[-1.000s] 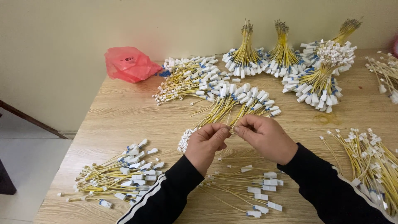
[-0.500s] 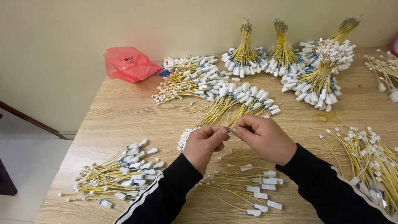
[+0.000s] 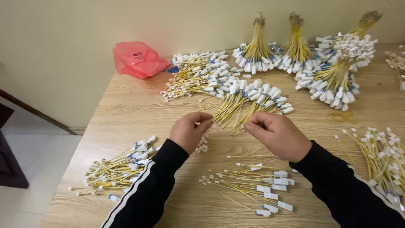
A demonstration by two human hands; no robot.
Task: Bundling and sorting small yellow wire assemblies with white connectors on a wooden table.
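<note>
The two hands have drawn apart since the earlier frame, the left hand (image 3: pixel 188 131) and right hand (image 3: pixel 278 135) each pinched shut on the ends of the fanned yellow cable bundle (image 3: pixel 249 101) lying mid-table, as if splitting it, above loose cables (image 3: pixel 253 192) at the near edge.

L hand (image 3: pixel 188 131) & R hand (image 3: pixel 278 135) – fingertips pinched, apart.
</note>
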